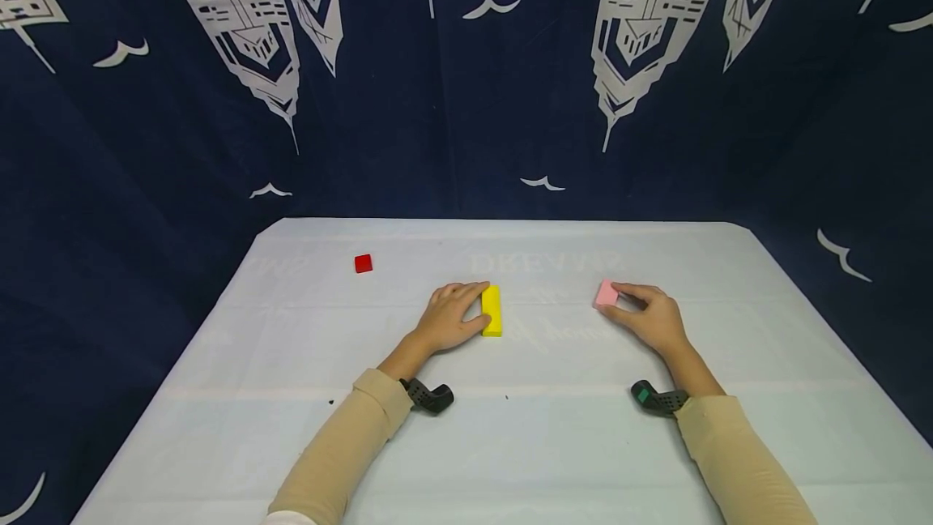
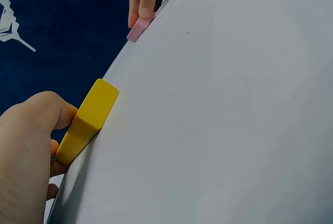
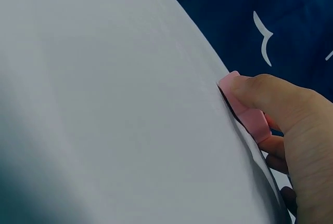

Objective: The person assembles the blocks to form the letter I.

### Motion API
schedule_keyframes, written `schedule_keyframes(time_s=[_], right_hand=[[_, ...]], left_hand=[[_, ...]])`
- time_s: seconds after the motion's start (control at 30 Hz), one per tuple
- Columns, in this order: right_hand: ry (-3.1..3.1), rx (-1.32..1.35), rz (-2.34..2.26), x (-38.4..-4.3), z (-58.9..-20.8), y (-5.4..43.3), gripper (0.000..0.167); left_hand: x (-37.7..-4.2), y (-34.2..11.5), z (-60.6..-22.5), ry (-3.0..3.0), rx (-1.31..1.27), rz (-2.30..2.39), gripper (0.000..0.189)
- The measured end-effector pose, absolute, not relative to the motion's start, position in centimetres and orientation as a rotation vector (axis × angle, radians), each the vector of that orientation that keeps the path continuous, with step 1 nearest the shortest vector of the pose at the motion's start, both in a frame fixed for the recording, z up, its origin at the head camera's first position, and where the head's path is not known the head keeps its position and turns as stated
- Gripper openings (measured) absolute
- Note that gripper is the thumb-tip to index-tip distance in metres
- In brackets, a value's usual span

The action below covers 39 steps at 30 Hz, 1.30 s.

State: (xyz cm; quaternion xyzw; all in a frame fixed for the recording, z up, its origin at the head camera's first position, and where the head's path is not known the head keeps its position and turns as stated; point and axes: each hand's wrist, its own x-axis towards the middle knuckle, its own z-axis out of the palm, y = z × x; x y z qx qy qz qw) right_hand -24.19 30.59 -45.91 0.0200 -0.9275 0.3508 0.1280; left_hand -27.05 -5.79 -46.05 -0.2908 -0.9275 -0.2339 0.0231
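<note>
A long yellow block [image 1: 492, 311] lies on the white table, its length pointing away from me. My left hand [image 1: 450, 317] holds it from the left, thumb at the near end and fingertips by the far end. The left wrist view shows the thumb against the yellow block [image 2: 89, 121] and the other fingers partly hidden behind it. Further right, my right hand [image 1: 651, 317] pinches a small pink block [image 1: 606, 293] between thumb and fingers. Up close in the right wrist view, the thumb covers part of the pink block [image 3: 253, 121], which sits low at the tabletop.
A small red block [image 1: 363, 263] lies near the far left of the white-covered table [image 1: 539, 444]. Beyond the table's far edge hangs a dark blue curtain [image 1: 452, 120] with white building and bird prints. Each wrist wears a black camera band.
</note>
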Motion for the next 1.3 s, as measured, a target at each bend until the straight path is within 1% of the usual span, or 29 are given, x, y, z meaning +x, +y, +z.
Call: schedule_keyframes(time_s=[0.63, 1.3], right_hand=[[-2.625, 0.108, 1.124, -24.5, -45.7, 30.1, 0.055], [-2.615, 0.179, 1.162, -24.0, -45.5, 28.2, 0.057]], left_hand=[[-27.1, -5.8, -46.1, -2.878, -0.898, -0.706, 0.064], [-27.2, -5.9, -46.3, -2.868, -0.905, -0.708, 0.065]])
